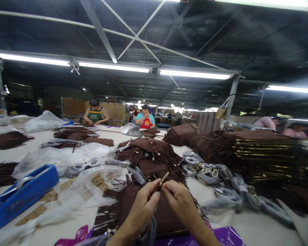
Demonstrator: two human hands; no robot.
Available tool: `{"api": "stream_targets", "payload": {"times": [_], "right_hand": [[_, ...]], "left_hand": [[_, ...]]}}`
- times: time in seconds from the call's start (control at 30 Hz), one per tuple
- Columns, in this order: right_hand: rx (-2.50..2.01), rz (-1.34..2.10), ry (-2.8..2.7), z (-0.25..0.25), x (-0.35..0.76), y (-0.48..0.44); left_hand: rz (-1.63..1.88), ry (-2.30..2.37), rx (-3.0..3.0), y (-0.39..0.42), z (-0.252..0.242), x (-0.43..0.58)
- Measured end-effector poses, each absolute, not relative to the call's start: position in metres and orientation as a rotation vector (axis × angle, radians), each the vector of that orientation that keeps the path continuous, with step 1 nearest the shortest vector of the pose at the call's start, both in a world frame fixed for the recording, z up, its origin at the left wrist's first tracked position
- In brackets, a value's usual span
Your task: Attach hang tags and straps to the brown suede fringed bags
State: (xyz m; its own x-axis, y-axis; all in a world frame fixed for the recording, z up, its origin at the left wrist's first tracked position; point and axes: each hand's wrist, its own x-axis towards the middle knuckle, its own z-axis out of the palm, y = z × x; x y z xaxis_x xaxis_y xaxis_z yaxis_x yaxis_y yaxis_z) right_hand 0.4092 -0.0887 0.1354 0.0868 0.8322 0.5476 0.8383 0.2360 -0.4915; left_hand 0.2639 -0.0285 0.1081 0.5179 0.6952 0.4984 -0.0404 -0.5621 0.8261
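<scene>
Both hands meet over a brown fringed suede bag [123, 203] that lies on the white counter [248, 223] at the near edge. The left hand [143, 206] and the right hand [181, 201] are each pinched narrow on a small gold metal clip [163, 178], held up between the fingertips just above the bag. The fitting of this bag's hardware looks to be mid-way, since the clip is held rather than left lying. Much seems done already: a tall stack of brown fringed bags with gold edges [261, 150] fills the right side. Plenty is left too, judging by the loose fringed bags [149, 153] heaped beyond the hands and the grey coiled straps with gold rings [207, 171] beside them. A blue plastic tape dispenser [20, 194] and clear plastic bags [74, 189] lie to the left. What the clip joins to is hidden behind the fingers, the bag's near edge is cut off by the forearms, and the purple plastic sheet [226, 235] runs out of frame.
</scene>
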Motion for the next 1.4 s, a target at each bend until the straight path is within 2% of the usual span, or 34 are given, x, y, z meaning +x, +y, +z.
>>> {"api": "stream_targets", "payload": {"times": [0.23,0.43,0.57,0.67,0.8,0.97,1.07,1.23,1.4], "right_hand": [[-1.539,-0.107,-1.738,0.133,0.418,-0.097],[-1.385,-0.317,-1.396,0.151,0.42,-0.127],[-1.267,-0.205,-1.42,0.171,0.419,-0.14],[-1.206,-0.088,-1.427,0.183,0.422,-0.149],[-1.161,0.034,-1.286,0.188,0.442,-0.165],[-1.058,0.345,-1.066,0.184,0.476,-0.178],[-0.99,0.495,-1.038,0.182,0.487,-0.182],[-0.98,0.777,-1.131,0.168,0.496,-0.189],[-1.329,0.899,-1.285,0.145,0.49,-0.182]], "left_hand": [[1.214,0.612,1.908,-0.019,0.128,0.299],[1.356,0.401,2.383,-0.043,0.192,0.292],[1.319,0.242,2.621,-0.069,0.241,0.296],[1.272,0.141,2.614,-0.075,0.254,0.294],[1.047,0.206,2.509,-0.057,0.217,0.264],[0.281,0.663,2.914,-0.037,0.107,0.219],[0.221,0.819,2.941,-0.031,0.066,0.215],[0.251,0.998,2.783,-0.009,0.071,0.225],[0.284,1.061,2.673,0.013,0.08,0.229]]}}
